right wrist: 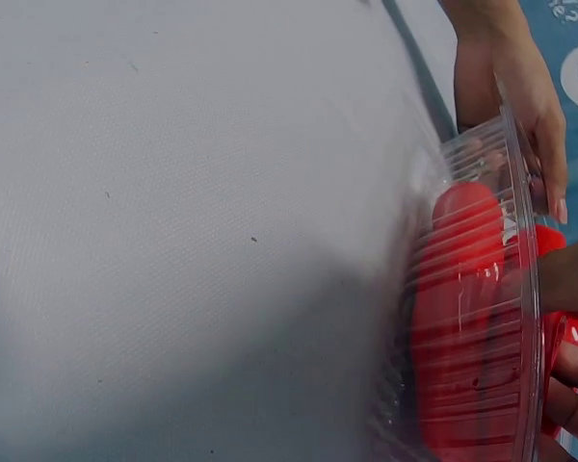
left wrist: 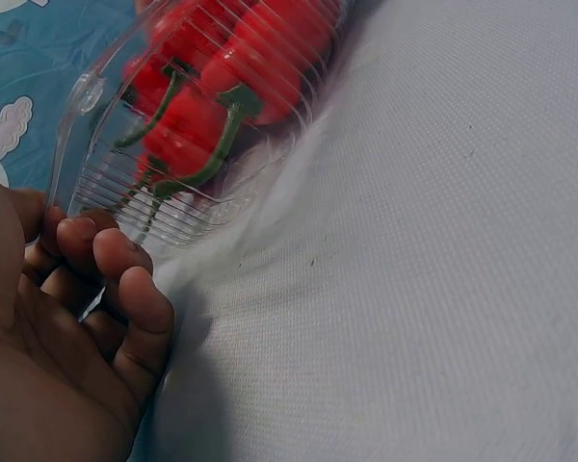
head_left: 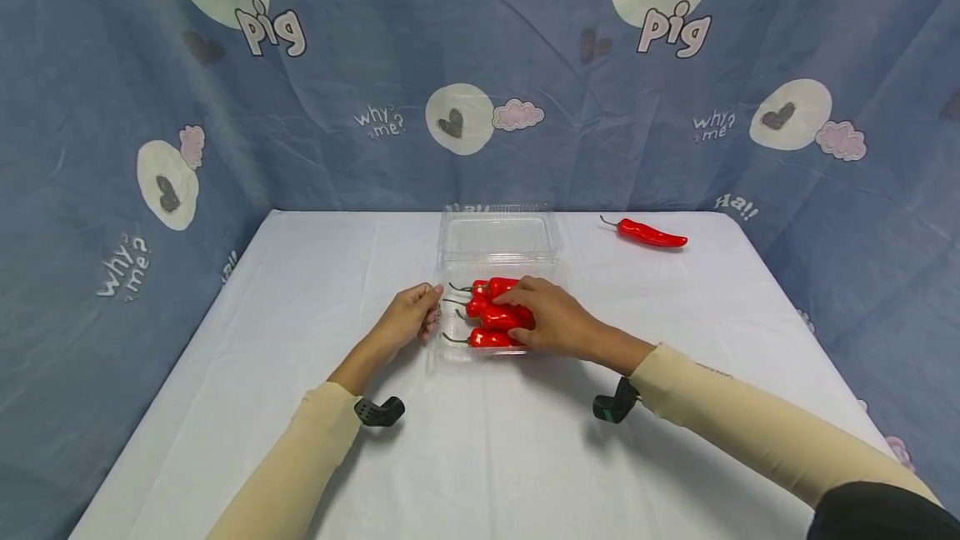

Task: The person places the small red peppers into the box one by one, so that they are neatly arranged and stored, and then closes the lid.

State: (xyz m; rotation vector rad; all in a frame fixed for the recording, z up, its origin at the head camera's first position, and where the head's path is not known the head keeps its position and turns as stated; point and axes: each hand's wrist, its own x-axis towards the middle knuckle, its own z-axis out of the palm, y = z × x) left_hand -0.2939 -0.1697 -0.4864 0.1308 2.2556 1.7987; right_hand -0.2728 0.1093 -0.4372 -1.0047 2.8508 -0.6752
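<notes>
A clear plastic clamshell container (head_left: 436,347) lies with its lid (head_left: 497,234) folded back, away from me. Several red chili peppers (head_left: 493,339) lie side by side in it, green stems towards the left. My left hand (head_left: 408,317) pinches the container's left rim between thumb and fingers; the left wrist view shows these fingers (left wrist: 140,303) at the ribbed wall (left wrist: 159,219). Reaching in from the right, my right hand (head_left: 557,319) grips a chili pepper (head_left: 498,319) in the middle with curled fingers. The right wrist view shows its fingers (right wrist: 571,399) behind the clear wall, partly cut off by the frame edge.
One more red chili pepper (head_left: 651,233) lies at the back right of the white-covered table (head_left: 480,457). A blue printed curtain (head_left: 480,40) hangs behind and at the sides. Dark wrist devices (head_left: 379,412) sit at both sleeves.
</notes>
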